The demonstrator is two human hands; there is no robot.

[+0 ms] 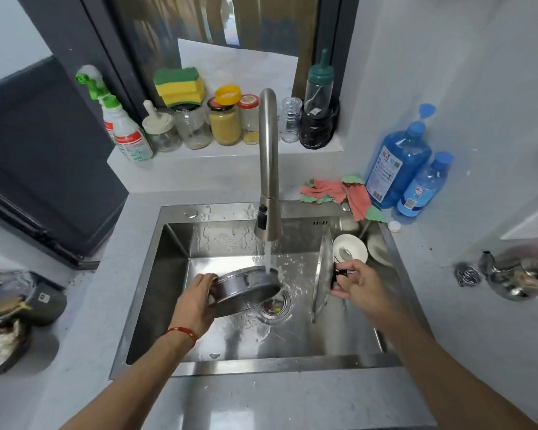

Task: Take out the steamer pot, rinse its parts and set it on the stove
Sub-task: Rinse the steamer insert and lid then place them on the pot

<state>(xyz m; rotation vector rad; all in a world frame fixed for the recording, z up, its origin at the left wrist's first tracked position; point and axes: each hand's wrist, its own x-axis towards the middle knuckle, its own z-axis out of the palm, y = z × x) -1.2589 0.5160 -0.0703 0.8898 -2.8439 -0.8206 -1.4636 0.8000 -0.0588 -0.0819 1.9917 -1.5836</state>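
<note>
My left hand (198,301) grips the rim of a round steel steamer tray (246,288), tilted over the drain (274,305). Water runs from the faucet (268,169) onto the tray's far edge. My right hand (359,285) holds the black knob of the pot lid (322,274), which stands on edge at the right side of the sink (261,366). Both hands are inside the steel basin.
A white bowl (351,248) with a spoon lies in the sink's back right corner. Jars, sponges and a spray bottle (121,125) line the ledge behind. Blue bottles (398,162) and a cloth (339,192) sit at right. A steel kettle (513,276) stands on the right counter.
</note>
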